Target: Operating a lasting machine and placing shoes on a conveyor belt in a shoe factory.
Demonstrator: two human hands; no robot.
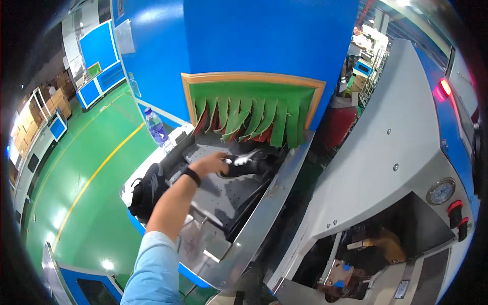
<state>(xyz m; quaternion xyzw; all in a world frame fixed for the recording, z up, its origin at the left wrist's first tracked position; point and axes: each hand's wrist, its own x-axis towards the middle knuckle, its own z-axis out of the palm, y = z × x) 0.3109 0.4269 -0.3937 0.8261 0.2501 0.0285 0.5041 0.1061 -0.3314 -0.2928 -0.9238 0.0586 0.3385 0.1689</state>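
Black shoe (258,163): lying on grey perforated counter (236,195), just before green strip curtain (292,119). Left hand (209,164): reaching in from lower left, forearm slanting upward, back of hand facing up, fingers bending at shoe's left end; whether clamping, cannot tell. Right hand: cannot tell. Metal rail (272,201) bounding right edge; second black shoe (151,187) occupying left edge; bare surface stretching below wrist.

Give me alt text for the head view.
A person's left hand, with a black wristband, reaches to a black shoe with white markings on a grey perforated surface, before green fabric strips hanging in a blue cabinet's opening. A clear plastic bottle with a purple label stands toward the far left.
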